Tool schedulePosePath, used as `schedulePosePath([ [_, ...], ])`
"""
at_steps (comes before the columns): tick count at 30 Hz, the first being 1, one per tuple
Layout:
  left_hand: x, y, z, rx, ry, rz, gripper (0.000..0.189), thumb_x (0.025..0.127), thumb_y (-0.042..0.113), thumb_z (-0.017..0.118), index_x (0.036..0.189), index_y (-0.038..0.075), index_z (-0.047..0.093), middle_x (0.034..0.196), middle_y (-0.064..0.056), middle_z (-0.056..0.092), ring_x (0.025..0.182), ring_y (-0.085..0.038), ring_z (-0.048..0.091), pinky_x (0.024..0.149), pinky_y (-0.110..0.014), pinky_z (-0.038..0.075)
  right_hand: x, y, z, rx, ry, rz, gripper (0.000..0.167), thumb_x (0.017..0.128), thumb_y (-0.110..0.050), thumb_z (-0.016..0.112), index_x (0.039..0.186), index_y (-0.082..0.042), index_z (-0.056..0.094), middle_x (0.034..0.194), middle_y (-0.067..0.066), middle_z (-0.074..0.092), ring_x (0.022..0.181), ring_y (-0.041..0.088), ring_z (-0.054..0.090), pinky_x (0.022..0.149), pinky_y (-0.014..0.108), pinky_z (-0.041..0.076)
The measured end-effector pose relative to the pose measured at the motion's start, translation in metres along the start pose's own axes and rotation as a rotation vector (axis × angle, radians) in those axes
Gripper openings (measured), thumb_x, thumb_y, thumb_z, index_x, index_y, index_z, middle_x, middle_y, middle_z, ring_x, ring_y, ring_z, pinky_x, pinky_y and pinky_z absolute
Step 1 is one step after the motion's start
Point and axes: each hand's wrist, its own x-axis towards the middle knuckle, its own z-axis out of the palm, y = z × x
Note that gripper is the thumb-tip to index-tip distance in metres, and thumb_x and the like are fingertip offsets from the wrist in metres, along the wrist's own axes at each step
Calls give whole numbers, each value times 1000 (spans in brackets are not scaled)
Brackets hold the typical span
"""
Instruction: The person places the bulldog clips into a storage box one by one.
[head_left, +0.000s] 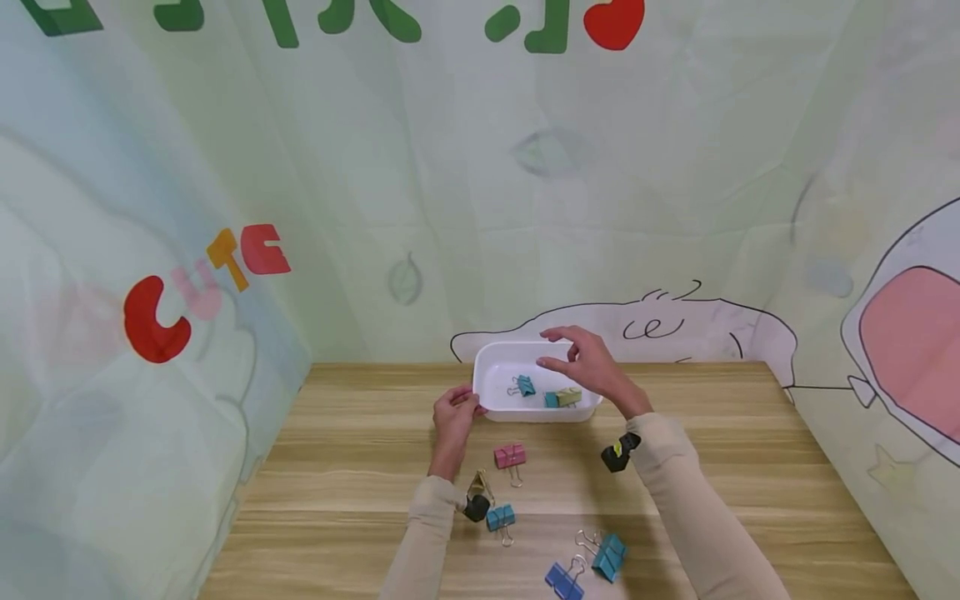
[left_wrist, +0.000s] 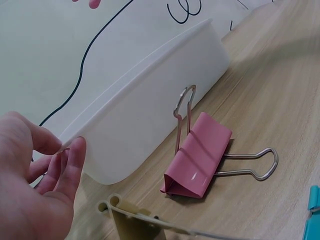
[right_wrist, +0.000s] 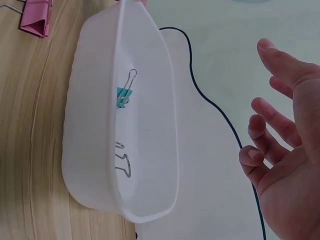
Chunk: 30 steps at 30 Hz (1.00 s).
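A white plastic tray [head_left: 491, 415] stands at the back of the table, holding a teal binder clip [head_left: 527, 386] and, to its right, a yellow binder clip [head_left: 570, 396] against another teal one [head_left: 552, 400]. My left hand [head_left: 453, 417] pinches the tray's left rim between thumb and fingers, as the left wrist view shows. Above the tray's right side hovers my right hand [head_left: 591, 363], fingers loosely bent and apart, with nothing in them. The pink binder clip [left_wrist: 200, 155] lies on the table in front of the tray.
Nearer on the wooden table [head_left: 352, 467] are a gold binder clip [head_left: 480, 483] by the left wrist, a teal clip [head_left: 501, 517], a larger teal clip [head_left: 611, 557] and a blue clip [head_left: 564, 582]. A printed cloth [head_left: 337, 208] hangs right behind the tray.
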Motion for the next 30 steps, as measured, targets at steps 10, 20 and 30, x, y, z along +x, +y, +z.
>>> schedulePosePath([
  [10,0,-4,-2,5,6,-16,28,92,-13,63,119,-17,62,100,-17,62,80,-27,67,70,-26,66,-26,8,7,-12,-47,12,52,93,-35,80,138,-12,65,129,10,67,88,25,56,68,30,50],
  [20,2,-6,-3,15,-6,-28,31,94,-11,64,124,-17,60,104,-17,62,84,-29,68,76,-31,67,-56,14,23,4,-53,-42,49,90,-28,83,133,-10,68,125,8,69,75,13,53,59,25,49],
  [30,2,-2,-1,8,-3,-46,31,93,-11,63,124,-16,61,105,-18,62,89,-33,68,77,-30,67,-92,14,29,10,-95,-90,49,90,-25,84,133,-8,67,123,8,69,71,11,54,58,22,52],
])
